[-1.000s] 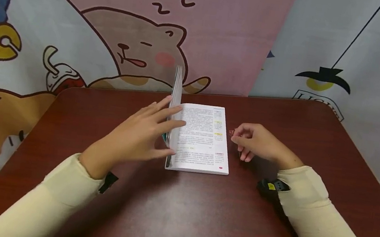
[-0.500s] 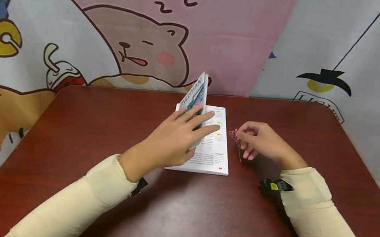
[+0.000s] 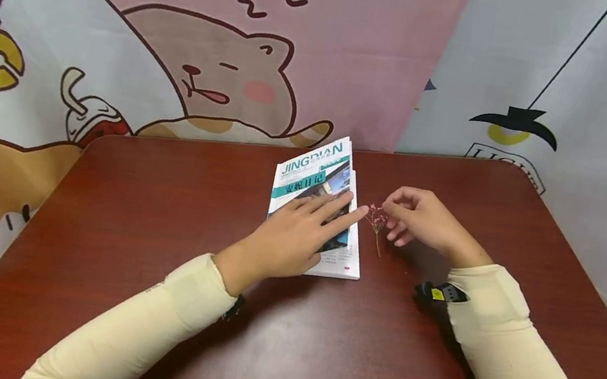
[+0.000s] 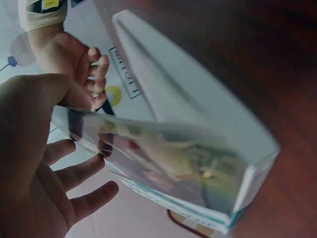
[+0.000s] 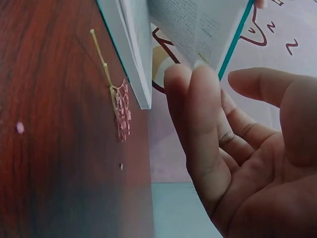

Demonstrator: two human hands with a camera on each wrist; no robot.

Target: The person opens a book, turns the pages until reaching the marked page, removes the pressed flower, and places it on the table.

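A magazine-like book (image 3: 296, 179) with a teal-and-white cover lies near the table's middle. Its upper part is partly raised over the lower pages, as the gap in the right wrist view shows. Spread across the cover, my left hand (image 3: 291, 236) touches it with fairly straight fingers. To the book's right, a small sprig of pink flowers (image 5: 121, 111) with a thin stem lies on the table. My right hand (image 3: 424, 219) hovers beside the sprig. Its fingers are loosely bent, with nothing between thumb and fingertips in the right wrist view.
The reddish-brown table (image 3: 174, 197) reaches back to a cartoon-printed cloth (image 3: 374, 57). A loose pink petal (image 5: 20, 127) and a tiny bit (image 5: 121, 166) lie near the sprig. Each wrist wears a dark strap.
My left hand has moved right, turning the upright part of the book over so the cover now faces up. My right hand has shifted slightly up, showing more of the sprig.
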